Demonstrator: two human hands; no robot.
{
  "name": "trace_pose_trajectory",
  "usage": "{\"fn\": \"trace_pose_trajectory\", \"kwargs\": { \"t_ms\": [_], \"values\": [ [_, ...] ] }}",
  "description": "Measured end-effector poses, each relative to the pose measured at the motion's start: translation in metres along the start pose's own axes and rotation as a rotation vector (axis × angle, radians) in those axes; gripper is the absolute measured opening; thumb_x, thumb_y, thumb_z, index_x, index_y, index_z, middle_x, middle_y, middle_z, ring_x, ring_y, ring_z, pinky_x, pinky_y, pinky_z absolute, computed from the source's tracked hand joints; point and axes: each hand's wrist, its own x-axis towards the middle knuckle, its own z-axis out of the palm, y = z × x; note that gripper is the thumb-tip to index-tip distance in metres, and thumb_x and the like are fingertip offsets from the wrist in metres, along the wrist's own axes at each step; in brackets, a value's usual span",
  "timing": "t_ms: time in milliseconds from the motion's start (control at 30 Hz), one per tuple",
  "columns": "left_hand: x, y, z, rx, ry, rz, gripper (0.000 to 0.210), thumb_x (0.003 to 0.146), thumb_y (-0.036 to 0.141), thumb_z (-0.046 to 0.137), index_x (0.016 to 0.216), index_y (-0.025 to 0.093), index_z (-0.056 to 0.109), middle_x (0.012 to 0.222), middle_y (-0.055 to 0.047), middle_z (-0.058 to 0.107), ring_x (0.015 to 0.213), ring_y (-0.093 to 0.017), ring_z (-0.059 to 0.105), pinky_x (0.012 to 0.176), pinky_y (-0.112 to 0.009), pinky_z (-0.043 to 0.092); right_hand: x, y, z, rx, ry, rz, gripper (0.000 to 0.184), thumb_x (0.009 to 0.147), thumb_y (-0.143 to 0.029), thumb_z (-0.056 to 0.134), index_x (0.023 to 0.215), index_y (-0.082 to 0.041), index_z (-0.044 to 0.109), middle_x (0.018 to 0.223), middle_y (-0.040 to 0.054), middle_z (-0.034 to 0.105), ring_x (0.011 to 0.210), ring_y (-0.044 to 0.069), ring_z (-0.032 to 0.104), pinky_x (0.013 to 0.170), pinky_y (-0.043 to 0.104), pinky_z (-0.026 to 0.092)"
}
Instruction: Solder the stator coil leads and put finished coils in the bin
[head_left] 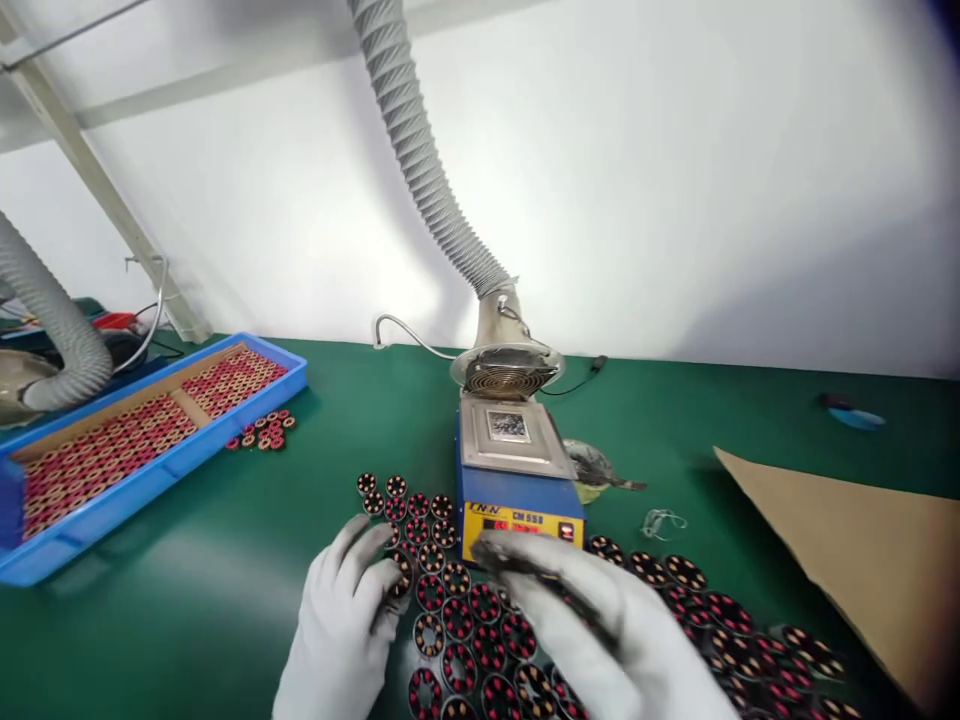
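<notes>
My left hand [345, 610], in a white glove, curls its fingers at the left edge of a cluster of small discs. Thumb and fingers close on one round black disc [401, 575] with coloured segments around its ring. My right hand [592, 620], also gloved and blurred by motion, grips a slim dark pair of tweezers [559, 590] in front of the machine. Beneath and between the hands lie many similar discs [487, 645], with red or tan segments. The blue and yellow hot plate [521, 495] stands just behind, a square patterned piece [508, 426] on its metal top.
A blue tray [255, 425] of small red and tan rings stands at left, loose rings [266, 430] beside it. A fume hose [431, 150] hangs over the hot plate. More discs [735, 630] and brown cardboard [847, 540] lie right. A dirty sponge-like pad [589, 462] sits beside the plate.
</notes>
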Motion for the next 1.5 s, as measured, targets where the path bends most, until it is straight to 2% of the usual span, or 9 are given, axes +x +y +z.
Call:
{"fn": "trace_pose_trajectory", "kwargs": {
  "t_ms": [233,367,500,600,733,900,1233,1400,1500],
  "values": [
    [0.065,0.044,-0.02,0.063,0.365,0.39,0.024,0.074,0.015,0.057,0.097,0.02,0.054,0.122,-0.008,0.044,0.119,-0.032,0.037,0.092,-0.047,0.04,0.024,-0.007,0.013,0.554,-0.083,0.12,0.024,0.072,-0.043,0.063,0.088,-0.026,0.063,0.088,0.0038,0.066,0.084,0.021,0.061,0.076,0.031,0.05],
    [0.081,0.065,-0.005,-0.212,0.39,0.114,0.052,0.07,0.024,0.064,0.117,0.023,0.042,0.129,-0.012,0.039,0.115,-0.03,0.042,0.086,-0.045,0.047,0.035,0.001,0.004,0.871,-0.084,0.121,0.027,0.063,-0.036,0.074,0.085,-0.024,0.064,0.08,0.0013,0.064,0.077,0.016,0.06,0.075,0.027,0.048],
    [0.097,0.069,-0.001,-0.482,0.171,-0.043,0.057,0.072,0.026,0.061,0.124,0.026,0.038,0.115,-0.008,0.055,0.099,-0.024,0.057,0.077,-0.037,0.054,0.039,0.003,-0.001,0.997,-0.169,0.104,0.027,0.065,-0.031,0.072,0.09,-0.024,0.064,0.094,0.0039,0.064,0.086,0.018,0.06,0.08,0.029,0.047],
    [0.106,0.064,0.0,-0.605,0.158,0.051,0.035,0.079,0.02,0.054,0.112,0.031,0.049,0.109,-0.001,0.058,0.097,-0.018,0.057,0.081,-0.031,0.051,0.043,0.003,0.0,1.001,-0.2,0.077,0.018,0.072,-0.031,0.067,0.088,-0.025,0.063,0.095,0.0033,0.063,0.087,0.018,0.059,0.081,0.031,0.047],
    [0.106,0.061,0.005,-0.355,0.295,0.161,0.034,0.08,0.02,0.055,0.113,0.026,0.049,0.113,-0.005,0.055,0.104,-0.021,0.051,0.086,-0.037,0.046,0.053,0.008,0.006,0.942,-0.123,0.02,0.025,0.063,-0.027,0.075,0.084,-0.025,0.062,0.085,0.0001,0.063,0.084,0.016,0.059,0.083,0.03,0.045],
    [0.101,0.064,0.018,-0.472,0.268,0.043,0.029,0.077,0.023,0.059,0.104,0.024,0.05,0.112,-0.006,0.055,0.102,-0.021,0.053,0.082,-0.035,0.049,0.055,0.009,0.003,0.984,-0.253,0.078,0.025,0.068,-0.032,0.07,0.091,-0.025,0.063,0.087,0.0024,0.065,0.083,0.018,0.06,0.081,0.032,0.047],
    [0.102,0.058,0.014,-0.459,0.242,0.064,0.026,0.077,0.025,0.059,0.102,0.024,0.05,0.111,-0.006,0.056,0.103,-0.022,0.053,0.083,-0.037,0.048,0.056,0.022,-0.011,0.682,-0.107,-0.012,0.02,0.066,-0.031,0.071,0.084,-0.022,0.067,0.087,0.0051,0.066,0.085,0.02,0.06,0.076,0.031,0.048],
    [0.104,0.052,0.009,-0.449,0.222,0.217,0.023,0.083,0.026,0.049,0.106,0.024,0.048,0.106,-0.005,0.058,0.107,-0.022,0.05,0.085,-0.037,0.046,0.06,0.019,-0.018,0.46,-0.194,-0.23,0.024,0.058,-0.017,0.075,0.08,-0.026,0.07,0.087,0.0038,0.066,0.08,0.02,0.061,0.074,0.03,0.048],
    [0.105,0.049,0.007,-0.339,0.209,0.285,0.023,0.084,0.029,0.051,0.105,0.021,0.049,0.105,-0.007,0.059,0.108,-0.023,0.048,0.087,-0.039,0.043,0.062,0.016,-0.016,0.336,-0.08,-0.312,0.013,0.061,-0.014,0.072,0.067,-0.024,0.071,0.074,0.0029,0.065,0.073,0.019,0.06,0.07,0.029,0.048]
  ]
}}
